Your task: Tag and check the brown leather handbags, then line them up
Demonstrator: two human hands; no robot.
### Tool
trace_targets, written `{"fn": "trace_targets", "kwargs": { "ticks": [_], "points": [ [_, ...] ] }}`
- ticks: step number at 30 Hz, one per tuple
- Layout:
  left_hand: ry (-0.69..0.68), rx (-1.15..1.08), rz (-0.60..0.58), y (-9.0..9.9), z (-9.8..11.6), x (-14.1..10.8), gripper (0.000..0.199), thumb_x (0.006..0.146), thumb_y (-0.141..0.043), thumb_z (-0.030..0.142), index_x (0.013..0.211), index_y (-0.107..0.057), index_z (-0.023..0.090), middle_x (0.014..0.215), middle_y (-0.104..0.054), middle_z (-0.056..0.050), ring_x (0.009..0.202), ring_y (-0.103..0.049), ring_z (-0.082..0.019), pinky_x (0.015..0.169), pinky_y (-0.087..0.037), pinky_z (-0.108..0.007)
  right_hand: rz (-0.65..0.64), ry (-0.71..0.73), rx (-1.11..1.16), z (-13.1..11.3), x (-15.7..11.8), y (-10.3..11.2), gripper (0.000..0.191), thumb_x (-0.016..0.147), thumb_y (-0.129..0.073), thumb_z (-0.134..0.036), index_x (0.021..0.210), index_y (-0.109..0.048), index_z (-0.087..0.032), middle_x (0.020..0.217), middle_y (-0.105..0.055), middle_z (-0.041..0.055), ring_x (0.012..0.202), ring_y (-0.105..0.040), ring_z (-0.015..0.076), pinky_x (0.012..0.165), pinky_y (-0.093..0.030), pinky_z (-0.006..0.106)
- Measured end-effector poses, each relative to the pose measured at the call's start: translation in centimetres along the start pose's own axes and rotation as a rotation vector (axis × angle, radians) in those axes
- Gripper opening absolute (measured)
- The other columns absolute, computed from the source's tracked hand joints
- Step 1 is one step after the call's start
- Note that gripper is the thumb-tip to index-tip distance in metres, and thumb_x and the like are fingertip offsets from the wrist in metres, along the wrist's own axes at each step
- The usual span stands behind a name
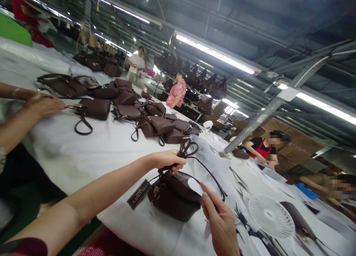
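A small dark brown handbag (178, 202) lies tilted on the white-covered table in front of me. My left hand (169, 160) is closed around its gathered thin strap (189, 146), just above the bag. From the bag's left side hangs a black tag (139, 194) lettered "DELUXITY", next to gold-coloured hardware. At the bag's right end, my right hand (218, 219) grips the edge between thumb and fingers. The thumb tip lies beside a white rounded patch (195, 185) on the bag; whether that is a label or loose paper I cannot tell.
Several similar brown bags (160, 125) are heaped farther up the table (116, 152). At left, a co-worker's hands (41, 106) work by another bag (96, 108). A white fan (271, 216) and black straps lie at right, near a slanted metal post (257, 115). Other people stand beyond.
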State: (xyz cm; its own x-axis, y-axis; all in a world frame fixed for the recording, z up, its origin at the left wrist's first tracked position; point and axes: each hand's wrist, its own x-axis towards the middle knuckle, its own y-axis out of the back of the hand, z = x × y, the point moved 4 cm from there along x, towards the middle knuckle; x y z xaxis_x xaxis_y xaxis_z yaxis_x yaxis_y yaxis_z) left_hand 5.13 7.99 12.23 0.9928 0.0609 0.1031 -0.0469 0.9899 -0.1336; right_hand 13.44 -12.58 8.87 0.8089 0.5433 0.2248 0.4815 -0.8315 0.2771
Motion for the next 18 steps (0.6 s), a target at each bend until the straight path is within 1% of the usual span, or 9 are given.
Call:
{"fn": "trace_targets", "kwargs": {
  "ticks": [2,4,6,8,9,11,13,15,18],
  "points": [
    [-0.001,0.048,0.025,0.0,0.0,0.1,0.024,0.070,-0.056,0.029,0.056,-0.039,0.019,0.049,-0.039,0.007,0.041,-0.034,-0.007,0.045,-0.034,-0.022,-0.005,-0.011,-0.066,0.0,0.8,-0.9,0.057,0.069,-0.069,-0.050,0.115,-0.070,-0.017,0.074,-0.071,0.0032,0.061,-0.059,0.0169,0.058,-0.049,0.028],
    [-0.001,0.137,0.063,-0.1,0.1,0.3,0.023,0.072,-0.054,0.030,0.057,-0.040,0.019,0.048,-0.039,0.007,0.042,-0.035,-0.008,0.044,-0.032,-0.022,0.027,-0.024,-0.144,-0.2,1.8,-1.8,0.057,0.070,-0.065,-0.051,0.113,-0.070,-0.015,0.073,-0.072,0.0048,0.054,-0.058,0.0172,0.054,-0.047,0.030],
    [-0.012,0.252,0.097,-0.4,0.4,0.5,0.021,0.075,-0.051,0.029,0.060,-0.041,0.019,0.047,-0.039,0.006,0.042,-0.036,-0.009,0.045,-0.031,-0.023,0.060,0.005,-0.218,-0.7,3.1,-2.9,0.047,0.070,-0.062,-0.049,0.103,-0.072,-0.016,0.071,-0.072,0.0056,0.053,-0.059,0.0180,0.054,-0.046,0.030],
    [-0.046,0.405,0.114,-0.7,0.8,0.8,0.015,0.076,-0.050,0.025,0.064,-0.044,0.019,0.050,-0.042,0.006,0.045,-0.039,-0.010,0.047,-0.032,-0.023,0.074,0.038,-0.213,-1.3,4.3,-4.1,0.037,0.069,-0.062,-0.045,0.092,-0.073,-0.017,0.065,-0.070,0.0039,0.054,-0.059,0.0177,0.053,-0.044,0.028],
    [-0.067,0.506,0.112,-0.9,1.0,0.9,0.012,0.076,-0.050,0.022,0.065,-0.045,0.019,0.052,-0.044,0.005,0.048,-0.042,-0.011,0.049,-0.033,-0.023,0.063,0.032,-0.153,-1.5,4.9,-4.7,0.036,0.068,-0.062,-0.044,0.090,-0.072,-0.017,0.060,-0.067,0.0020,0.051,-0.056,0.0163,0.050,-0.042,0.027],
    [-0.088,0.730,0.128,-1.1,1.3,1.2,0.010,0.077,-0.051,0.020,0.067,-0.049,0.018,0.058,-0.050,0.002,0.056,-0.049,-0.015,0.053,-0.035,-0.024,0.013,-0.022,0.045,-1.5,5.6,-5.9,0.039,0.066,-0.065,-0.044,0.093,-0.069,-0.017,0.050,-0.057,-0.0035,0.041,-0.043,0.0110,0.041,-0.031,0.023],
    [-0.064,0.928,0.189,-1.0,1.4,1.6,0.011,0.078,-0.051,0.020,0.067,-0.053,0.018,0.064,-0.056,-0.003,0.063,-0.055,-0.019,0.057,-0.039,-0.027,-0.047,-0.069,0.261,-1.4,5.6,-6.9,0.043,0.062,-0.070,-0.041,0.097,-0.067,-0.016,0.051,-0.054,-0.0067,0.040,-0.036,0.0073,0.038,-0.021,0.019],
    [-0.008,1.048,0.269,-0.9,1.2,1.9,0.008,0.076,-0.054,0.021,0.070,-0.057,0.017,0.068,-0.060,-0.008,0.066,-0.058,-0.024,0.057,-0.041,-0.030,-0.114,-0.082,0.432,-1.4,5.3,-7.7,0.044,0.060,-0.074,-0.040,0.097,-0.065,-0.018,0.062,-0.059,-0.0049,0.047,-0.042,0.0071,0.038,-0.020,0.017],
    [0.019,1.129,0.309,-1.3,0.8,2.3,0.008,0.069,-0.063,0.022,0.075,-0.061,0.016,0.071,-0.063,-0.011,0.065,-0.060,-0.026,0.054,-0.042,-0.030,-0.124,-0.140,0.573,-1.0,4.9,-8.2,0.040,0.066,-0.074,-0.048,0.091,-0.063,-0.020,0.077,-0.064,-0.0023,0.058,-0.053,0.0088,0.040,-0.028,0.015]
  ]
}}
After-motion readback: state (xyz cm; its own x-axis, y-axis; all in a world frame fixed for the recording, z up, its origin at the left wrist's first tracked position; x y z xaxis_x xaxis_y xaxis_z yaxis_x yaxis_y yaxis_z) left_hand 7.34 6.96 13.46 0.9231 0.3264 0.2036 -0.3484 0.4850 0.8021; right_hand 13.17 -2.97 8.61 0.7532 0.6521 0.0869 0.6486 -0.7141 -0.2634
